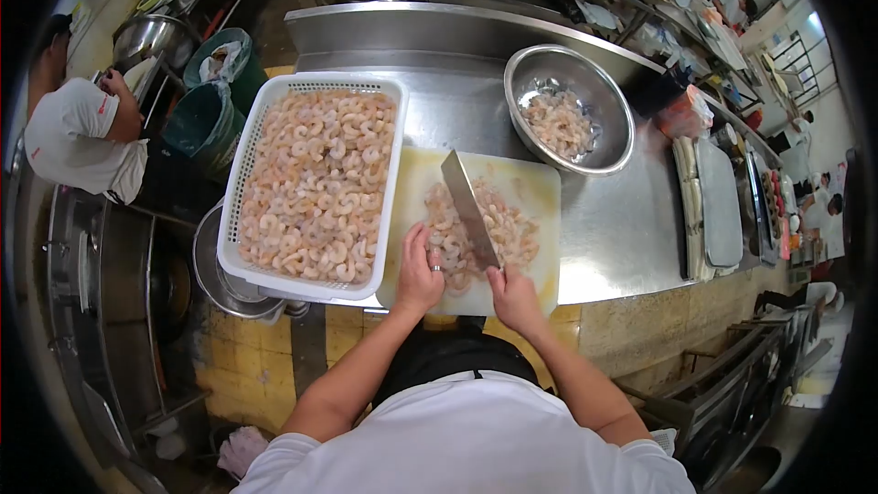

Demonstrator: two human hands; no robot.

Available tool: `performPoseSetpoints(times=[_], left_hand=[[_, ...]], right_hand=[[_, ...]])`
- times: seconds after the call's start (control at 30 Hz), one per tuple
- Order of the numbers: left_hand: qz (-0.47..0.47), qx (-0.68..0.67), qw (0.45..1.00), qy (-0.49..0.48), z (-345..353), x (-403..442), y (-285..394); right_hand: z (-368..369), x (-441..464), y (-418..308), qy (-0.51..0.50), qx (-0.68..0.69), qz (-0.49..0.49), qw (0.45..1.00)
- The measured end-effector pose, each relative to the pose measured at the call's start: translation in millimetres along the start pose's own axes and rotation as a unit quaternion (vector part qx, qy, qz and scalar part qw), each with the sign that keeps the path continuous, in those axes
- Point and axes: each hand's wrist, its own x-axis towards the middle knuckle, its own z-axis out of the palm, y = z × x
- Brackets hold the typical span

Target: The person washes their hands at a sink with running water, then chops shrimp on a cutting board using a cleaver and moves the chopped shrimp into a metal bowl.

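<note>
- The right hand [515, 297] is closed around the handle of a broad-bladed knife [469, 210], which slants away from the person and to the left, its blade over the shrimp pile.
- The left hand [421, 274] is at the near left edge of the pile, fingers mostly straight and close together, with a ring on one finger; whether it grips any of the shrimp, I cannot tell.
- The shrimp pile [514, 230], peeled and pale pink, is spread loosely over the middle of a cutting board [412, 187], some of it on either side of the blade.
- The cutting board, whitish with yellowed patches, lies on a stainless-steel bench [439, 114] directly in front of the person, along the near edge.
- To the left of the board is a white perforated basket [391, 183], filled nearly to the rim with peeled shrimp.
- Beyond the board's far right corner sits a round metal bowl [590, 82], holding a smaller heap of shrimp against its bottom and side.
- Farther right on the bench, well apart from the board, a grey tray [720, 206] lies next to a pale stack.
- Left of the basket, off the bench, are green bins [197, 119], and near them another person [78, 142] in a white shirt.
</note>
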Motion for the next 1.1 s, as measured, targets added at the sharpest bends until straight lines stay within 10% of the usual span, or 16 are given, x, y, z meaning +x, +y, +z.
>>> performPoseSetpoints(times=[1.1], left_hand=[[0.024,0.175,0.984,0.012,20,15,12]], right_hand=[[-53,-23,-15,-0.018,0.042,0.010,0.999]])
